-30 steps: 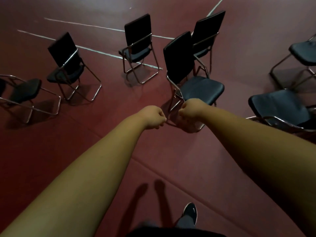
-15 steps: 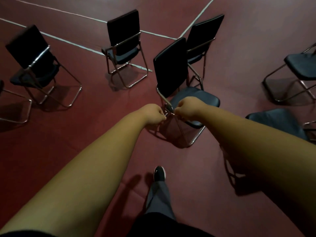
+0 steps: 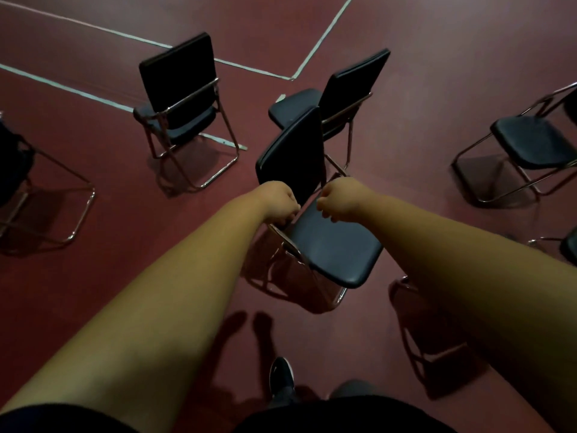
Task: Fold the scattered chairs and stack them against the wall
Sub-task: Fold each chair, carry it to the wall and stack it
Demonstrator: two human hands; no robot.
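Left-edge chair (image 3: pixel 12 170) and right-edge chair (image 3: pixel 569 248) cut off

Both bare forearms extended forward and converged toward the centre of the view. The left hand (image 3: pixel 278 203) was curled into a fist, knuckles up, fingers hidden beneath. The right hand (image 3: pixel 338 200) was likewise fisted, just beside the left and not touching it. One shod foot (image 3: pixel 282 375) stood near, between the arms, with dark clothing at the lower edge.
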